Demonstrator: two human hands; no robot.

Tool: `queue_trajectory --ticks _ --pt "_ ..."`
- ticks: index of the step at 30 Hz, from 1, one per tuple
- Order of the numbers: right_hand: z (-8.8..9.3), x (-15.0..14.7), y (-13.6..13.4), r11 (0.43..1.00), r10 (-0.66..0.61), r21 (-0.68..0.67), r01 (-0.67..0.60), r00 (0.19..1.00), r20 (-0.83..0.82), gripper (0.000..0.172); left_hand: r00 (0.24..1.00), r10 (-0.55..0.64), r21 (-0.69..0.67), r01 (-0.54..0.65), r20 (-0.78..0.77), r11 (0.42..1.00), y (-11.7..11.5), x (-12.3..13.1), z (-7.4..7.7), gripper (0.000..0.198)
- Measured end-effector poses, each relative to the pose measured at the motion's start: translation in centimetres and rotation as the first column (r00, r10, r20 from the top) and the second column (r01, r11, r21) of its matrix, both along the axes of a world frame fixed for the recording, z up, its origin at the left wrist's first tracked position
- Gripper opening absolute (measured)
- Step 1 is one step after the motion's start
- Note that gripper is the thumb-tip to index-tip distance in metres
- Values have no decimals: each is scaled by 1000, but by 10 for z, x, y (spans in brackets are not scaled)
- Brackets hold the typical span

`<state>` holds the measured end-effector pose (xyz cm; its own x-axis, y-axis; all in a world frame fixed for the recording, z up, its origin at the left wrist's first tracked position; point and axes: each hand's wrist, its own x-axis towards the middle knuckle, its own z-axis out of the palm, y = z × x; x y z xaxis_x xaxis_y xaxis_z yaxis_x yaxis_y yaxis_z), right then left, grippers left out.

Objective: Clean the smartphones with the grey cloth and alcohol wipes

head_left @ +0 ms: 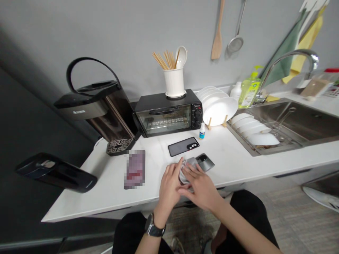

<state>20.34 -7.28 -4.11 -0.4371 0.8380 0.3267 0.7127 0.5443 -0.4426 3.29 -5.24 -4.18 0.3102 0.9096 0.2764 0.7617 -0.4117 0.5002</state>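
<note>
A silver-grey phone (208,163) lies on the white counter with its dark camera block facing up. A thin grey cloth (190,163) covers part of its back. My right hand (200,183) presses the cloth onto the phone, fingers laid over it. At the near left end of the phone, my left hand (170,180) grips its edge; the fingertips are partly hidden. Just beyond my hands lies a dark-rimmed phone case (183,146) with camera cutouts. Behind the case stands a small white spray bottle (202,132) with a blue label.
A toaster oven (166,120) carries a white chopstick holder (174,81). Left are a water dispenser (106,113), a black bottle-like container (57,173) and a pixelated purplish flat item (135,169). Plates (221,110) stand in a rack beside the sink (299,135), which holds white dishes (254,128).
</note>
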Motion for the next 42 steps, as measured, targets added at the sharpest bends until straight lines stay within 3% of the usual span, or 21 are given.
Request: queue_trajectory --ticks 2,5,9,12,14,17,20,22,25,29,31,35,39,42 --pt "2 -7 -15 997 65 -39 -67 997 -40 69 1000 23 10 -23 -15 1000 -1 -1 -1 91" --pt "0 13 -29 992 87 -89 -91 995 -48 63 1000 16 23 -15 -21 1000 -2 0 0 92" --pt "-11 64 -19 995 -91 -47 93 995 37 56 1000 4 30 -4 -9 1000 -2 1 2 102" --pt "-16 79 3 970 -244 25 243 967 76 56 1000 5 38 -6 8 999 0 2 2 103" --pt "-15 68 15 961 -274 62 270 959 77 59 1000 6 36 -7 20 999 0 2 2 100" --pt "-7 28 17 981 -183 80 178 981 57 63 1000 -3 30 2 25 1000 -1 1 1 91" --pt "0 -5 -2 999 -22 35 22 1000 7 68 1000 -5 18 5 -4 1000 -1 0 0 88" --pt "2 -8 -17 998 55 -9 -55 998 -19 72 1000 20 19 -20 -21 1000 -2 0 0 88" --pt "-1 22 -29 997 65 -51 -65 998 5 67 999 26 21 -25 -22 999 -2 1 1 92" --pt "-11 76 -13 986 -165 16 164 982 89 54 1000 10 26 -10 -3 1000 -2 2 3 103" --pt "-14 84 2 965 -258 77 251 961 102 55 1000 11 35 -11 12 999 -1 2 3 104" --pt "-14 49 19 957 -264 142 251 961 79 69 999 14 36 -16 41 999 -1 0 1 96" --pt "-4 0 4 995 -86 62 84 996 26 68 999 5 -7 -4 51 1000 -1 -2 0 86" --pt "2 -7 -17 998 61 -4 -61 998 -28 65 999 16 -33 -15 51 999 -1 -3 0 89"
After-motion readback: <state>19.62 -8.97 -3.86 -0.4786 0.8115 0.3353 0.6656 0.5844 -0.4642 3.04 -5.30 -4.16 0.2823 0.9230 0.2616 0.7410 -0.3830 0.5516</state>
